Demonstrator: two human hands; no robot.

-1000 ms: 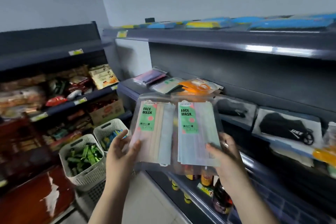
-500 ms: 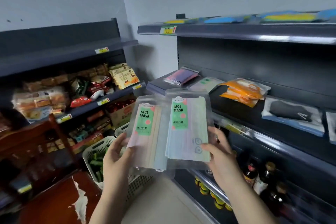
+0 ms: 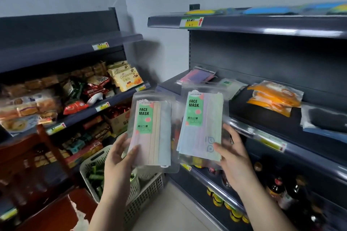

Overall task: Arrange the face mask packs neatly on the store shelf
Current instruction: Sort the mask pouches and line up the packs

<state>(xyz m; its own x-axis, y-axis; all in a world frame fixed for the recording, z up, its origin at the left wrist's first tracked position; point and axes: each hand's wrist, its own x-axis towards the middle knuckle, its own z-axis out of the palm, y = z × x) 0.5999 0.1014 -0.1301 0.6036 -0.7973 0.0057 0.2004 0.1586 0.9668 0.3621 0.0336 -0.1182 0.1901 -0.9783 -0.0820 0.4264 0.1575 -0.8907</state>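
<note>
Dim cool light, blurred edges, wide-angle bowing

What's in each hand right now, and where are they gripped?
Left hand holds one face mask pack by its lower left edge; right hand holds another pack by its lower right edge.

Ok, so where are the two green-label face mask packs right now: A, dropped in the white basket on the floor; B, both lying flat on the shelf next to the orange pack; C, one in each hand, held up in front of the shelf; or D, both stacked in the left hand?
C: the left hand holds one face mask pack and the right hand holds the other pack, both off the shelf.
</note>
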